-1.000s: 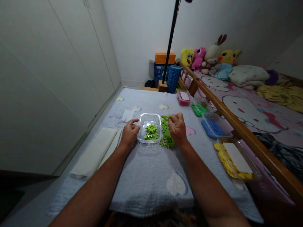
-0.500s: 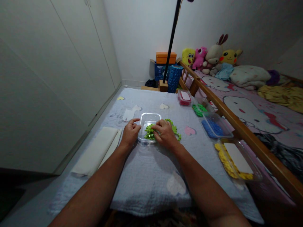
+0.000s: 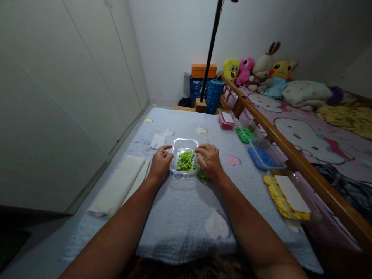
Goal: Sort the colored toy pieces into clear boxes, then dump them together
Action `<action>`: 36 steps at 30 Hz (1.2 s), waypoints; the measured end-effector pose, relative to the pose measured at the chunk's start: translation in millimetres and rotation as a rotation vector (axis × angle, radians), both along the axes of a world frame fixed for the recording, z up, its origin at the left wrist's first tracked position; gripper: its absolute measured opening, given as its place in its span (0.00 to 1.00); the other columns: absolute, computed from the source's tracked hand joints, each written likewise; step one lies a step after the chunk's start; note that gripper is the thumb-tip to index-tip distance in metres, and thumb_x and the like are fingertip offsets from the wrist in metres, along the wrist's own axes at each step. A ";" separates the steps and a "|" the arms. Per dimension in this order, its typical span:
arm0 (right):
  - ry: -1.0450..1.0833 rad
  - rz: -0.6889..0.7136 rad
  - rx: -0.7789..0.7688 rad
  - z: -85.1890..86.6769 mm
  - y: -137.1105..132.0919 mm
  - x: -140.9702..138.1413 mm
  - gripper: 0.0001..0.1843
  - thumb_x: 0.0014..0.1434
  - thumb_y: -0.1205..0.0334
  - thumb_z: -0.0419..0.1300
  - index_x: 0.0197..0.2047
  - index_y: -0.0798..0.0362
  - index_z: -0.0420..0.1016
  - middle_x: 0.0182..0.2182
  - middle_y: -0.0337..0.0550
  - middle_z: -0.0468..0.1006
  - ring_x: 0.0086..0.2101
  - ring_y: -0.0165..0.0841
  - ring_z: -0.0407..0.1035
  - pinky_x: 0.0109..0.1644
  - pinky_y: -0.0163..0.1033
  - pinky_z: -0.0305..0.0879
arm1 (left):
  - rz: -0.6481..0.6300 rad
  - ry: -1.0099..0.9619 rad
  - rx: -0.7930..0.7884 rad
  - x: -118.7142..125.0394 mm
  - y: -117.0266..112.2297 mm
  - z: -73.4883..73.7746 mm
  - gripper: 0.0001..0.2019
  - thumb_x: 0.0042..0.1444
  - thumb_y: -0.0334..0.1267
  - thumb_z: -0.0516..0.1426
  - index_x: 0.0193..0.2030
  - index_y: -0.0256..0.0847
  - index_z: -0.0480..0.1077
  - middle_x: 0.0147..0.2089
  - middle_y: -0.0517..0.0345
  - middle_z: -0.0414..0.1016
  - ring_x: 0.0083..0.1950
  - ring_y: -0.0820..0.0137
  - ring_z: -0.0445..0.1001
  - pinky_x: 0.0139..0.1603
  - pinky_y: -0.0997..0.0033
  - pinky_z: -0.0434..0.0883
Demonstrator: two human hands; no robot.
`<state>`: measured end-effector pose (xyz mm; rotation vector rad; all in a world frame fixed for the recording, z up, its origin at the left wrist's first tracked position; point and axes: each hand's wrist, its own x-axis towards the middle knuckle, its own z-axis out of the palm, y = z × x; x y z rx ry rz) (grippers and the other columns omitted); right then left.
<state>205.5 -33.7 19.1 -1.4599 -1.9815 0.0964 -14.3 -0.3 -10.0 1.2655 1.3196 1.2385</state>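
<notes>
A clear plastic container (image 3: 174, 167) rests on the cloth, with several light-green, irregular flat pieces (image 3: 186, 161) heaped inside. At its left wall is my left hand (image 3: 160, 161), thumb and forefinger closed on the edge. My right hand (image 3: 209, 159) is just past the right wall, palm down, its fingers bent and the thumb apart from them. Beneath that hand lie more light-green pieces (image 3: 202, 176) on the cloth, mostly covered by the palm and fingers.
Along the right edge stand clear boxes of yellow pieces (image 3: 276, 197), blue pieces (image 3: 260, 157), green pieces (image 3: 244, 135) and red pieces (image 3: 226, 124). A folded white cloth (image 3: 119, 184) lies left. Beyond the boxes runs a wooden bed rail (image 3: 279, 149). A black pole (image 3: 209, 54) rises behind.
My right hand has moved right, out of the container to the pieces beside it. The heap inside now shows uncovered. My left hand has stayed put.
</notes>
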 end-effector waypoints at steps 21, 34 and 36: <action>-0.235 -0.391 -0.269 -20.0 15.7 29.5 0.14 0.67 0.64 0.58 0.50 0.49 0.83 0.50 0.53 0.81 0.52 0.47 0.69 0.53 0.48 0.60 | -0.005 0.013 -0.003 0.1 0.5 0.4 0.27 0.49 0.43 0.60 0.56 0.35 0.74 0.22 0.72 0.56 0.22 0.75 0.54 0.25 0.75 0.53; -0.192 -0.310 -0.245 -25.8 16.6 26.9 0.12 0.66 0.65 0.61 0.50 0.47 0.83 0.49 0.51 0.80 0.52 0.46 0.69 0.54 0.47 0.60 | 0.009 -0.007 -0.023 0.9 -2.1 3.4 0.26 0.49 0.41 0.61 0.56 0.36 0.74 0.22 0.72 0.55 0.22 0.75 0.53 0.24 0.75 0.52; -0.167 -0.308 -0.232 -25.9 16.4 26.5 0.11 0.66 0.65 0.61 0.49 0.48 0.83 0.48 0.51 0.79 0.51 0.45 0.69 0.54 0.47 0.60 | 0.013 -0.009 -0.023 0.9 -1.7 2.8 0.26 0.48 0.40 0.61 0.56 0.36 0.75 0.22 0.72 0.55 0.22 0.75 0.53 0.24 0.75 0.52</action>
